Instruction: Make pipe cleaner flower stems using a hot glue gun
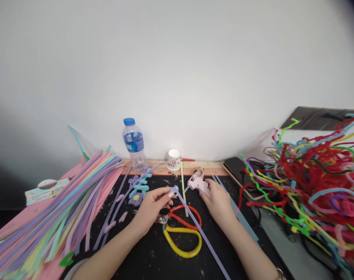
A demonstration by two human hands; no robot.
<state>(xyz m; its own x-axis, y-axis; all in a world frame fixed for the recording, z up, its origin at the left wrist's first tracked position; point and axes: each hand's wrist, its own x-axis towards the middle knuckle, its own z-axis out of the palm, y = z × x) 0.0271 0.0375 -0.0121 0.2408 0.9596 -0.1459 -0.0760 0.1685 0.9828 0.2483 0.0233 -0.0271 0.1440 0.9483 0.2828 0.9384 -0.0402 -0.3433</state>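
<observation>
In the head view my left hand (158, 202) pinches the curled end of a purple pipe cleaner (200, 230), whose long stem slants down to the lower right. A bit of light blue shows at the curl. My right hand (219, 200) is closed around the grip of a pale pink hot glue gun (196, 182), lying low at the mat. Below and between my hands lie scissors (183, 242) with one red and one yellow handle; my left hand partly covers their blades. A pale yellow pipe cleaner (183, 186) runs upright behind the purple stem.
Left of my hands lie a blue and purple pipe-cleaner piece (139, 188) and a big bundle of pastel pipe cleaners (74, 198). A water bottle (134, 146) and paper cup (174, 160) stand by the wall. Rightward are a phone (238, 170) and a tangled colourful heap (311, 171).
</observation>
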